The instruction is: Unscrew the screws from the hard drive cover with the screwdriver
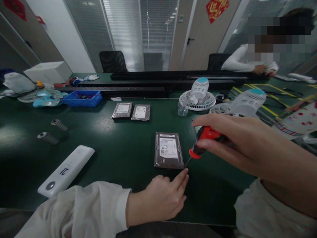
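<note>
A hard drive (168, 150) lies label up on the green table. My right hand (237, 142) is closed round the red and black handle of a screwdriver (208, 134). The screwdriver tilts down to the left, its tip at the drive's near right corner. My left hand (165, 196) rests just in front of the drive, with index and middle fingers stretched out. Its index fingertip is by the screwdriver tip; whether it touches the shaft or the drive's edge I cannot tell. Any screw at that corner is hidden.
Two more hard drives (140, 112) lie farther back. To the left are a white device marked 21 (66, 170), two metal cylinders (48, 137) and a blue tray (83, 99). White fan parts (198, 99) and a clear cup (182, 109) stand back right. Another person (237, 59) sits far right.
</note>
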### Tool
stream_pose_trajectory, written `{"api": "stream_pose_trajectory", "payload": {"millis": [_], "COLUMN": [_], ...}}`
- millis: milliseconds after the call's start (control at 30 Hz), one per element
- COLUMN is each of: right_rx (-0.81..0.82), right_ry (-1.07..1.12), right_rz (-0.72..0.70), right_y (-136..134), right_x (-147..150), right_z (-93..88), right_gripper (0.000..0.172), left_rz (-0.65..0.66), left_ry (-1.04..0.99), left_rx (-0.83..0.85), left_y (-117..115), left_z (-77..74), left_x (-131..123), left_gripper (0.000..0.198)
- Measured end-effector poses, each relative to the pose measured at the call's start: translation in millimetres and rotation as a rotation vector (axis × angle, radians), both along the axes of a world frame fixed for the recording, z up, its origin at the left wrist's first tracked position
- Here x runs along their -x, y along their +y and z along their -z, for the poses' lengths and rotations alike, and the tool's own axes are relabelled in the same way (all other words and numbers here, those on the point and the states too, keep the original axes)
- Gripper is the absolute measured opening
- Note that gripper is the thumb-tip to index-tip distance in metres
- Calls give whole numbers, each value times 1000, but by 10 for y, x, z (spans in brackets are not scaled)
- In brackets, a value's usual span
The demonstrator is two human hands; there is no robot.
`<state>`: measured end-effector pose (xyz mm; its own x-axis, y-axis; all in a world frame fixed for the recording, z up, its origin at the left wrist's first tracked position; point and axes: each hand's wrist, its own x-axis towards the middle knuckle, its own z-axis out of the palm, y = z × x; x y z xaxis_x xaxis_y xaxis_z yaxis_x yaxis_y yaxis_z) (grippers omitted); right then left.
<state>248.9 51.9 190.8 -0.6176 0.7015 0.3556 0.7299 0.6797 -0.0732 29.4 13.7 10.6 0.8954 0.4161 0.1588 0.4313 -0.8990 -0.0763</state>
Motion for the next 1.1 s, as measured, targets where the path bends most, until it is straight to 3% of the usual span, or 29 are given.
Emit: {"api": "stream_pose_trajectory", "payload": {"millis": [233, 300, 433, 633, 733, 833, 900, 1100], "right_rx": [103, 49, -65, 57, -15, -105, -68, 158], "right_ry": [72, 36, -39, 2, -16, -59, -52, 74], "right_rz": [-117, -64, 67, -6, 32, 115, 104, -94], "right_y": [-74, -74, -58, -59, -38, -28, -43, -107], "right_x": [29, 8, -51, -51, -71, -111, -121, -94], "right_z": [-79, -53, -22, -104, -87, -57, -70, -153], "right_gripper": [20, 13, 27, 22, 20, 30, 34, 21], "left_rz": [6, 2, -1, 6, 9, 10, 4, 4], "left_ry": [3, 9, 24, 19, 5, 11, 26, 7], "left_rx": [-11, -9, -5, -4, -16, -17, -10, -21], "left_y": [2, 3, 6, 9, 7, 4, 1, -2], "left_z": [7, 7, -2, -11, -8, -15, -22, -19], "left_x": [0, 3, 2, -2, -2, -3, -4, -4], "left_gripper": [61, 61, 62, 61, 60, 60, 61, 59]}}
